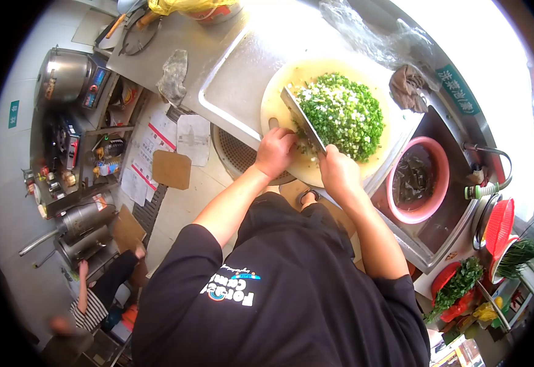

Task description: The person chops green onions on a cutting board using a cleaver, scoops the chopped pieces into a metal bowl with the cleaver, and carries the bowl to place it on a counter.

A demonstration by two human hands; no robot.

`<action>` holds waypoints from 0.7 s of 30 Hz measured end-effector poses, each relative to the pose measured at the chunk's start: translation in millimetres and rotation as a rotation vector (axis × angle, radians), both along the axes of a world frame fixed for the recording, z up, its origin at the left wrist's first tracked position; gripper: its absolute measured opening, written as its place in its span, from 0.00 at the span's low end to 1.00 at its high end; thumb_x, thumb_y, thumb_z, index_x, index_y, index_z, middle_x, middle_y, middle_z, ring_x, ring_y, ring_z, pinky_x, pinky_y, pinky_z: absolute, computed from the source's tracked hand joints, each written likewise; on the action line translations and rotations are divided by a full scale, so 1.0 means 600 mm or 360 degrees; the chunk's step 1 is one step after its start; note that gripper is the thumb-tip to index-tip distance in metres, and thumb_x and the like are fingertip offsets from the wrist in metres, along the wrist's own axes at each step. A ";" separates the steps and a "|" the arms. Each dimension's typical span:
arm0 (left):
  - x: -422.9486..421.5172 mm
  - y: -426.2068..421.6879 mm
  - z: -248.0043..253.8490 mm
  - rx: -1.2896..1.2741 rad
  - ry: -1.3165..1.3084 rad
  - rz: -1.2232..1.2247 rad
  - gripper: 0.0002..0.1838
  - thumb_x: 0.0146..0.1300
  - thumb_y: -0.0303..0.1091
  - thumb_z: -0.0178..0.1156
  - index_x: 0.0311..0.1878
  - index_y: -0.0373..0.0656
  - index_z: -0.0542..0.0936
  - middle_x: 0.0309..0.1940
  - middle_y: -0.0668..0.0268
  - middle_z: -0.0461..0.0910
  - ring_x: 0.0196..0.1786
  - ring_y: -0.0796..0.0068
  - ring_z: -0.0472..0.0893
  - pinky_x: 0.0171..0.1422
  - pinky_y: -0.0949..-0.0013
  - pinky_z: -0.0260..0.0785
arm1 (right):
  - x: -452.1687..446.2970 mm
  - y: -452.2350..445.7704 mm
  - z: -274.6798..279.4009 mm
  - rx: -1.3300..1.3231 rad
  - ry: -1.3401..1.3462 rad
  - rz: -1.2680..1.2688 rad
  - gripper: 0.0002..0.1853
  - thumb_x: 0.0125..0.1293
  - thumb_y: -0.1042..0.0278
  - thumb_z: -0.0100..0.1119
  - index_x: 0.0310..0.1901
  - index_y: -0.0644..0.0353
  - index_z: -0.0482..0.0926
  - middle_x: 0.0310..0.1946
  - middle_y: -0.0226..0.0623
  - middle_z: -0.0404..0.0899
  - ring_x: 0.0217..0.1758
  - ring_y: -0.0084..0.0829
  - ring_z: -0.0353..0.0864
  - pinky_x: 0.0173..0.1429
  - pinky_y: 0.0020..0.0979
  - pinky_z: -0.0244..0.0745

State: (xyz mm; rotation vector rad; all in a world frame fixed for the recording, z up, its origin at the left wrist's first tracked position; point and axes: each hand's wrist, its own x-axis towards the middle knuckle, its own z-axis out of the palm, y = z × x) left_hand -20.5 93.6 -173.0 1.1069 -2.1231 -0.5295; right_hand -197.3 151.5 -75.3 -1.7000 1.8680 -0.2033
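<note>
Head camera shows the right hand [339, 170] closed around a knife [303, 121] over a round cutting board [273, 101]. The left hand [275, 153] has its fingers curled at the board's edge; whether they pinch something, one cannot tell. Chopped green onion [343, 113] lies heaped on the board, beside the knife. To the right, a pink basin [443, 177] stands in a sink [457, 174].

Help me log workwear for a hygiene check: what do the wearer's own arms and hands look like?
The left hand and right hand are ungloved, with no watch or bracelet visible. The left sleeve and right sleeve are plain black, ending around the elbows. They belong to a black T-shirt with white lettering on its chest.
</note>
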 end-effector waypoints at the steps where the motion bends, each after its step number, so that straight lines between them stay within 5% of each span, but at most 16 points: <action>1: 0.000 0.003 -0.002 0.0004 0.0005 0.0006 0.07 0.47 0.20 0.64 0.31 0.42 0.81 0.32 0.62 0.81 0.36 0.56 0.80 0.41 0.57 0.75 | 0.001 0.007 0.001 0.0004 0.0005 0.0006 0.09 0.71 0.66 0.50 0.38 0.64 0.71 0.27 0.55 0.81 0.33 0.57 0.82 0.40 0.53 0.76; 19: 0.025 0.026 0.012 -0.0061 0.0122 0.0265 0.06 0.49 0.20 0.65 0.31 0.43 0.83 0.36 0.64 0.82 0.40 0.59 0.81 0.43 0.61 0.75 | 0.011 0.030 -0.003 0.0106 -0.0059 -0.0005 0.11 0.72 0.65 0.48 0.38 0.65 0.71 0.29 0.55 0.81 0.35 0.56 0.82 0.42 0.53 0.75; 21: 0.036 0.032 0.009 0.0170 0.0013 0.0338 0.07 0.49 0.22 0.66 0.32 0.44 0.85 0.36 0.64 0.82 0.41 0.60 0.81 0.43 0.62 0.74 | 0.012 0.030 0.000 0.0147 -0.0054 0.0061 0.11 0.72 0.65 0.49 0.38 0.65 0.71 0.28 0.55 0.81 0.35 0.56 0.82 0.41 0.53 0.75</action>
